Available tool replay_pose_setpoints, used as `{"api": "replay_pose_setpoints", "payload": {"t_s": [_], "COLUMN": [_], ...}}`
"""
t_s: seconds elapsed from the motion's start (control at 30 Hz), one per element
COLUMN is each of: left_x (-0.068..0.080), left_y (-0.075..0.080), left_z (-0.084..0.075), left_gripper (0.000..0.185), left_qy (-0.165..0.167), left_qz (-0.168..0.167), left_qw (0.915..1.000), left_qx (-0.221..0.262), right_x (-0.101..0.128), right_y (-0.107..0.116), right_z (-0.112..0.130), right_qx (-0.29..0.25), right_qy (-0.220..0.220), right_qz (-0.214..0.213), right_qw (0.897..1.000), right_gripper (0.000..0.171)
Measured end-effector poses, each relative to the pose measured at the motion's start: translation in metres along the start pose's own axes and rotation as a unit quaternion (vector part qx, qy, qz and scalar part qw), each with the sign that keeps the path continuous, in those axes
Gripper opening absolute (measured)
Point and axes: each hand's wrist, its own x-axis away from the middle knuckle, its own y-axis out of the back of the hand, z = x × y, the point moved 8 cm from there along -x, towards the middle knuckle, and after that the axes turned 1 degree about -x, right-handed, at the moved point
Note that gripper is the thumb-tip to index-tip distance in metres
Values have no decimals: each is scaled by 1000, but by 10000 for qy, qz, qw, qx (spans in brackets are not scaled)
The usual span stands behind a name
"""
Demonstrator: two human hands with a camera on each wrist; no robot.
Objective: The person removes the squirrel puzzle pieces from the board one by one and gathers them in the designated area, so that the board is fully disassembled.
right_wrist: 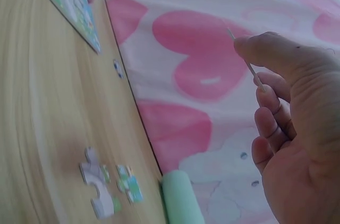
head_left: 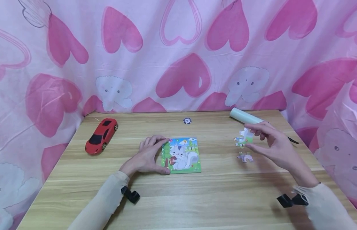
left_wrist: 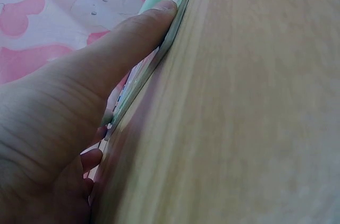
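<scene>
While steadying the puzzle board [head_left: 182, 155], left hand [head_left: 148, 155] flat, fingers relaxed.

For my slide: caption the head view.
Left hand steadies the puzzle; right hand pinches a piece above the table.

1. One puzzle board [head_left: 182, 155] lies at the middle of the wooden table [head_left: 195, 204].
2. Three loose puzzle pieces are right of the puzzle board: one held piece [head_left: 245, 136] in the right hand [head_left: 274, 145], two pieces [head_left: 245, 157] on the table just below it.
3. One red toy car [head_left: 101, 135] stands well left of the puzzle board.
4. One pale green roll [head_left: 245, 116] lies behind and right of the board.
5. One small round token [head_left: 187, 120] sits behind the board.
6. Two hands: the left hand [head_left: 148, 156] touches the board's left edge.
</scene>
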Motion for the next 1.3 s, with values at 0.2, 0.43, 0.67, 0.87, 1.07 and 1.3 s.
{"api": "replay_pose_setpoints", "payload": {"t_s": [0.2,0.43,0.67,0.87,1.07,1.3], "left_x": [0,0,1,2,1,0], "left_y": [-1,0,0,0,0,0], "left_z": [2,0,0,0,1,-1], "left_gripper": [132,132,132,132,131,132], "left_qy": [8,-15,-11,2,-13,-24], "left_qz": [12,6,-25,-10,-29,-12], "left_qw": [10000,10000,10000,10000,10000,10000], "left_qx": [-16,-25,-55,-59,-32,-35], "right_x": [12,27,44,60,81,103], "right_y": [14,30,35,26,10,-8], "right_z": [-5,-8,-12,-20,-34,-49], "right_qx": [-143,595,826,847,717,640], "right_qy": [-51,-500,-699,-569,-921,-1219], "right_qz": [-98,-145,-30,209,616,1059], "right_qw": [9998,9969,9941,9946,9913,9848], "right_gripper": [72,69,67,67,64,64]}}
